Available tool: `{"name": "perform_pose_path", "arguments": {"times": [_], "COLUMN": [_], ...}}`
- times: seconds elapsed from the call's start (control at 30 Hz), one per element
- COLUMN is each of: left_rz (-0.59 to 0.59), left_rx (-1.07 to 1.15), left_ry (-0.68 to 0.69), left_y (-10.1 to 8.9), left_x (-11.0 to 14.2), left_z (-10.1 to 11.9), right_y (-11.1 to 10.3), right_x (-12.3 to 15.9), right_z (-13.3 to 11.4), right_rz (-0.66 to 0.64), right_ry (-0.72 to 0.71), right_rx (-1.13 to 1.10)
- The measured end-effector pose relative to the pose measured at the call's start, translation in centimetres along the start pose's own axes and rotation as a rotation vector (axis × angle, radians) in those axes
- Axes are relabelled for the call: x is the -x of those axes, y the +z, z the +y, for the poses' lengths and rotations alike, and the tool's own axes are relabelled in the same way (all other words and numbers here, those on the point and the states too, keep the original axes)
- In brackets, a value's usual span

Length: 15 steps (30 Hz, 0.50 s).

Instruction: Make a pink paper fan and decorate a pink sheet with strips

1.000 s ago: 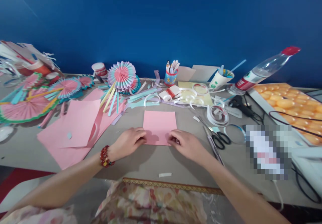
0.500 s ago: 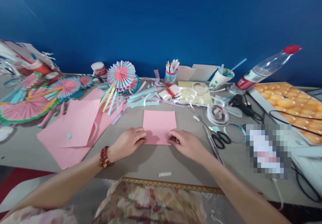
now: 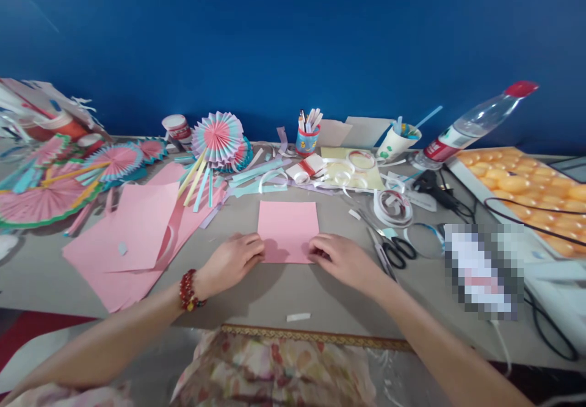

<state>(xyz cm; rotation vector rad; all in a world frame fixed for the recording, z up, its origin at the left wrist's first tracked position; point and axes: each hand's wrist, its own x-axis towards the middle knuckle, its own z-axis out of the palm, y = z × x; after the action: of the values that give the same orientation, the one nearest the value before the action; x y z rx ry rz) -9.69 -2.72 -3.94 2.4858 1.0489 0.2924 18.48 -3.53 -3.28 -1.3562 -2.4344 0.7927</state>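
A square of pink paper (image 3: 288,227) lies flat on the grey table in front of me. My left hand (image 3: 235,260), with a red bead bracelet (image 3: 188,291) at its wrist, pinches the paper's lower left edge with thumb and fingers. At the lower right edge, my right hand (image 3: 341,260) does the same with curled fingers. The exact grip of the fingertips is partly hidden. Black-handled scissors (image 3: 399,252) lie just right of my right hand. Between me and the paper is a small white paper strip (image 3: 298,317).
Larger pink sheets (image 3: 141,236) and folded paper fans (image 3: 217,138) lie to the left. Along the back stand a blue pen cup (image 3: 307,140), a white cup (image 3: 397,141) and a tilted bottle (image 3: 471,126). Tape rolls (image 3: 392,207) and a black glue gun (image 3: 434,190) sit at right.
The whole view has shifted slightly, moving most things a little to the left. Both hands stay at the lower edges of the pink paper.
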Motion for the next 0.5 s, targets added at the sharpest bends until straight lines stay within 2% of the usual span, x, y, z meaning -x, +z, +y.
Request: {"name": "perform_pose_path", "arguments": {"times": [0.23,0.5], "left_rz": [-0.021,-0.029], "left_rx": [-0.01,-0.029], "left_ry": [0.008,-0.008], "left_y": [-0.1,-0.1], "left_x": [-0.1,0.0], "left_z": [-0.1,0.1], "right_y": [-0.4,-0.5], "right_x": [0.2,0.0], "right_z": [1.1,1.3], "right_rz": [-0.022,-0.044], "right_ry": [-0.016,-0.031], "right_rx": [-0.075,-0.114]}}
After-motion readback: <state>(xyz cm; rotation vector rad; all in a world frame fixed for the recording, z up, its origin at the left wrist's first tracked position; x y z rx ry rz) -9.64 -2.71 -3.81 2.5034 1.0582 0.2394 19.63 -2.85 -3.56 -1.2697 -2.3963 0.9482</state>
